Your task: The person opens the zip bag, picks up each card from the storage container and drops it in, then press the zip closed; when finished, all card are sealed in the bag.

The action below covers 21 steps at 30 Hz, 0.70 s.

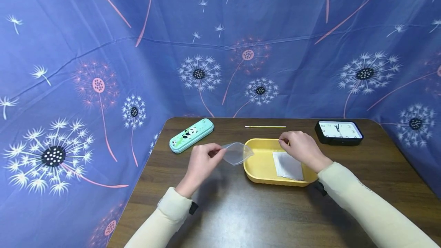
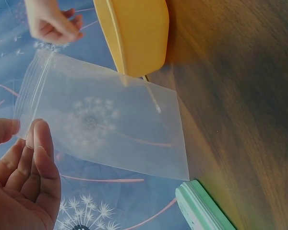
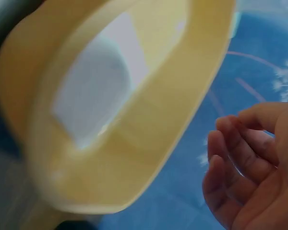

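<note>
My left hand (image 1: 202,167) pinches a clear zip-lock bag (image 1: 237,154) at its zip edge between thumb and fingers. The bag (image 2: 110,120) looks flat, and no contents show in it. In the head view its far corner overlaps the left rim of a yellow tray (image 1: 254,176). A stack of white sheets, perhaps paper or tissue, (image 1: 288,166) lies inside that tray, toward its right side. Above the tray's back right part hovers my right hand (image 1: 300,149). Its fingers (image 3: 230,139) curl loosely, thumb close to the index fingertip, and nothing shows between them.
A mint-green pencil case with a panda (image 1: 191,136) lies at the back left of the wooden table (image 1: 227,217). Behind the tray is a thin pencil (image 1: 265,126). A black-framed clock (image 1: 339,132) sits at the back right. Blue dandelion-patterned cloth (image 1: 165,68) hangs behind the table.
</note>
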{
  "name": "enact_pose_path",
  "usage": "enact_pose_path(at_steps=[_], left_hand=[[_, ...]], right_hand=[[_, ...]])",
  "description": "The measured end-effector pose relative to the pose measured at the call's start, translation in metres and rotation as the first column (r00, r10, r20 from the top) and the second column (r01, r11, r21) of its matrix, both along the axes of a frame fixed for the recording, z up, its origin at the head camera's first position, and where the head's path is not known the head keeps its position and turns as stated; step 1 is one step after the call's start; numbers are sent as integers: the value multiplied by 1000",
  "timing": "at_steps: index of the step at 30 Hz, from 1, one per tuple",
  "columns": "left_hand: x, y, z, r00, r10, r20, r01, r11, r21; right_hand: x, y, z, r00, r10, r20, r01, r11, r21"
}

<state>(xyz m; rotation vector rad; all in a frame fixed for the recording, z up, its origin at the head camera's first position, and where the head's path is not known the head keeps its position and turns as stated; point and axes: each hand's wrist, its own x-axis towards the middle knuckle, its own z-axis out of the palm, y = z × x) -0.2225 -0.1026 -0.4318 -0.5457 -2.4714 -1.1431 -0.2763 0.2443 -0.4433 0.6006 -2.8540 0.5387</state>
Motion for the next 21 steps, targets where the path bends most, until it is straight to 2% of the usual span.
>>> enact_pose_path(at_steps=[6,12,16,21], left_hand=[[-1,-1,-2,1000,5,11,-5,1000,6],[0,-1,-2,1000,1,-5,-1,1000,6],[0,-1,-3,1000,-4,-2,4,1000,1],[1,0,-4,1000,-9,15,9,1000,3]], right_hand=[[-9,19,-22,997,13,81,-20,996,84],[-10,27,-39,977,44,207,-76,986,147],[-8,28,-46,969,75,235,-117,978,171],[-7,28,-50,948,39,315,-96,981,169]])
